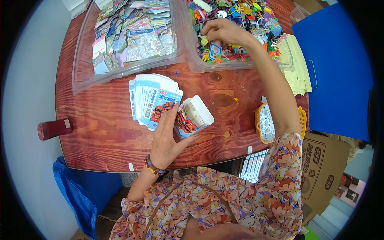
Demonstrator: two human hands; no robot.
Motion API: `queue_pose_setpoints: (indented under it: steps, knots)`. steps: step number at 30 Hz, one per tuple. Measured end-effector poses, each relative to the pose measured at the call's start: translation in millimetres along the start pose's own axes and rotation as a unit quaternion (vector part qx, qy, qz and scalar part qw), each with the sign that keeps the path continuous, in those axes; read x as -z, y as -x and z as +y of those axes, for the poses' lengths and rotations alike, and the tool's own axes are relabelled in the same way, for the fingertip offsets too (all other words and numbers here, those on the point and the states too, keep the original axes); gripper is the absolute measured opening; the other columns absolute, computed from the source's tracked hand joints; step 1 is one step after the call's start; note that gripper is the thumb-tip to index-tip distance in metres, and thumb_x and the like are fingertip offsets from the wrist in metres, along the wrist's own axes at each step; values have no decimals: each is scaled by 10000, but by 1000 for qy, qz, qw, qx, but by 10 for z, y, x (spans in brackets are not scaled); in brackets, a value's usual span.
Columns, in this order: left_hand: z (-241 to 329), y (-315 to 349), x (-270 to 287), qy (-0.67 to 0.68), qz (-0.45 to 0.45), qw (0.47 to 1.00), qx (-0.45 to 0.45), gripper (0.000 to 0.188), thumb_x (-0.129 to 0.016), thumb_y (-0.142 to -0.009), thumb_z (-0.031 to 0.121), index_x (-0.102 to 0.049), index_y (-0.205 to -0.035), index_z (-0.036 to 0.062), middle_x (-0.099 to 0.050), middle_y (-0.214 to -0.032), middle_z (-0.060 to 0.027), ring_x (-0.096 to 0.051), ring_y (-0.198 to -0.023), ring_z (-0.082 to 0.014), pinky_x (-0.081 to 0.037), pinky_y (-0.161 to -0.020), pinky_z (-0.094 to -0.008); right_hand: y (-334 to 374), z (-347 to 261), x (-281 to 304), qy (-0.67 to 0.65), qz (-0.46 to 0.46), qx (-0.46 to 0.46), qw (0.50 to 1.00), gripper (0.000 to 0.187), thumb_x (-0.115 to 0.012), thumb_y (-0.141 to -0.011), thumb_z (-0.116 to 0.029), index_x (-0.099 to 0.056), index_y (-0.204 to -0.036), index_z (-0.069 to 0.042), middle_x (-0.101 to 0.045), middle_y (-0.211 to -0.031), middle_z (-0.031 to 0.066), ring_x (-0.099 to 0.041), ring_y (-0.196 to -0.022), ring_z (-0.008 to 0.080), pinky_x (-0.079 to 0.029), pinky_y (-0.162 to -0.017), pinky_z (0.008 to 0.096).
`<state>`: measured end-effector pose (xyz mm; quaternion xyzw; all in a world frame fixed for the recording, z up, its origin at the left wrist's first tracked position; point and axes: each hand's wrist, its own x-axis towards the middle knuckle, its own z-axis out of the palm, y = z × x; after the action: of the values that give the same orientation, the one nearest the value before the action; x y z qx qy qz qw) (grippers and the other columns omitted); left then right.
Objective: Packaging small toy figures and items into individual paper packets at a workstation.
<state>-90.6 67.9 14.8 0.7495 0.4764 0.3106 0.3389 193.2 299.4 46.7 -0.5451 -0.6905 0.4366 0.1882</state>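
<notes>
My left hand (165,140) grips a small light-blue carton (187,126), fingers along its left side and thumb near its lower edge. The carton's white end flap stands open, and pale inner sides show. Left of it, partly under my fingers, lies a fanned stack of flat, unopened-out cartons (144,100) of the same print. My right hand (226,33) is over a clear plastic bin (192,60) of mixed small colourful toys (248,16), fingers curled down among them. Whatever its fingertips hold, if anything, cannot be made out. A blue-framed toy piece (215,51) lies just below that hand.
Another clear bin (80,76) at the far left holds many printed cards and packets (140,40). Yellow sheets (296,66) lie at the right, and a yellow basket (260,128) holds white packets. A dark red jar (56,129) is at the left edge; a brown cardboard box (320,168) stands lower right.
</notes>
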Motion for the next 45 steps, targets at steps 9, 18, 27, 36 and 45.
queue_pose_setpoints:
  steps: [9, 18, 27, 36, 45]
  knots:
    - [58, -146, 13, -24, 68, 997, -13, 827, -889, -703, 223, -482, -1377, -29, -614, -1176, -216, -631, -1042, -361, -529, -876, -424, 772, -381, 51, -71, 40, 55, 995, 158, -668, -916, -105, -713, -1040, -18, -665, -792, -1, -592, -616, 39, -426, -532, 192]
    - [101, -127, -114, -73, 93, 991, -65, 850, -876, -719, 235, -449, -1399, -44, -586, -1183, -239, -593, -1081, -392, -513, -897, -450, 1695, -761, -764, -111, 157, 90, 977, 133, -666, -918, -28, -704, -1044, -7, -663, -819, -30, -519, -611, -8, -375, -518, 160]
    - [198, 37, -179, -77, 90, 991, -67, 870, -864, -732, 226, -415, -1427, -42, -569, -1199, -248, -580, -1113, -397, -503, -922, -458, 2028, -810, -1119, 59, 248, 179, 950, 87, -707, -881, -33, -703, -966, -17, -660, -777, 10, -527, -613, 27, -410, -532, 228]
    - [272, 121, -361, -69, 46, 992, -94, 852, -861, -724, 212, -432, -1414, -44, -569, -1209, -221, -580, -1118, -385, -503, -923, -446, 2185, -725, -1270, 279, 248, 151, 915, 125, -704, -874, -91, -717, -989, -44, -712, -880, 90, -691, -717, 260, -538, -631, 331]
    - [275, 346, -440, -67, -19, 997, -30, 879, -878, -719, 269, -446, -1434, -4, -601, -1131, -213, -620, -1002, -377, -521, -826, -452, 3117, 304, -644, 114, 470, 20, 875, 166, -675, -914, -80, -716, -1063, -22, -720, -906, 67, -655, -690, 105, -509, -606, 256]
